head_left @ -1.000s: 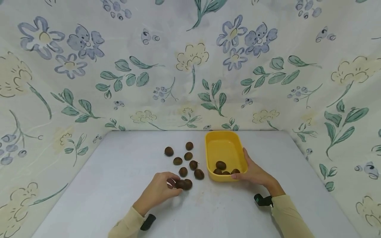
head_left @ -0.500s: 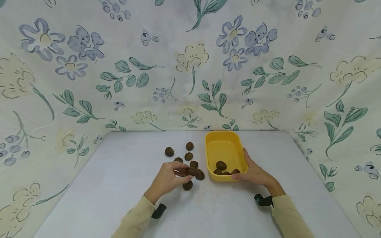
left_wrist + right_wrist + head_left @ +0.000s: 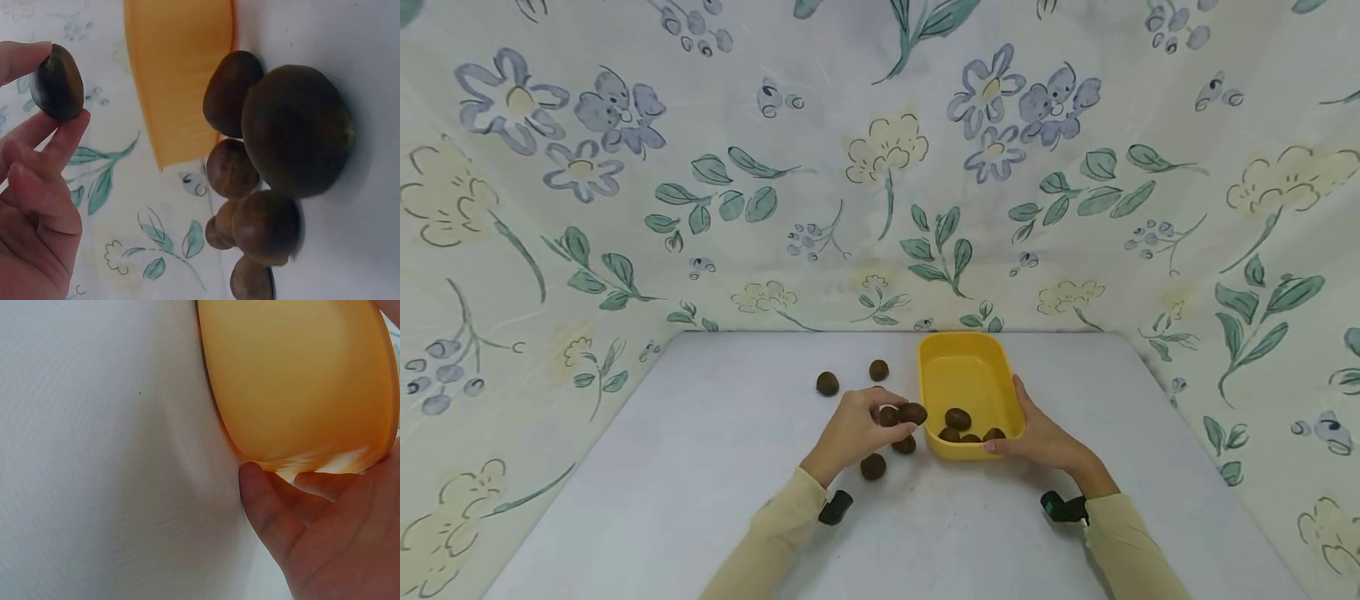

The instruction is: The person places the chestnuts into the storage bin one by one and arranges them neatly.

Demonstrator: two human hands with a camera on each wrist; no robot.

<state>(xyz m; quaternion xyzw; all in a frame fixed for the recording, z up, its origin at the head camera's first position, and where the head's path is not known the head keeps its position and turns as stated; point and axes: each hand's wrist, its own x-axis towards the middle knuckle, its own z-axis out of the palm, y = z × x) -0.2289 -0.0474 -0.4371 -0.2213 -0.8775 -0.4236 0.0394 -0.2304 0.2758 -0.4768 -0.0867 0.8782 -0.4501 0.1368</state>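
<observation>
Your left hand [image 3: 859, 429] is pinching one chestnut [image 3: 913, 414] at the yellow tub's [image 3: 966, 452] left side; your right hand [image 3: 1047, 437] is gripping its near-right corner. Four chestnuts [image 3: 957, 418] are sitting inside, loose ones [image 3: 827, 383] lying left.

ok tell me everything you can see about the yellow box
The box is yellow, smooth and plastic-looking: an open-topped rectangle with rounded corners. It stands on the white table, its long sides running front to back. The right hand grips its near right corner. At least four brown nuts lie inside, gathered at the near end.
</observation>
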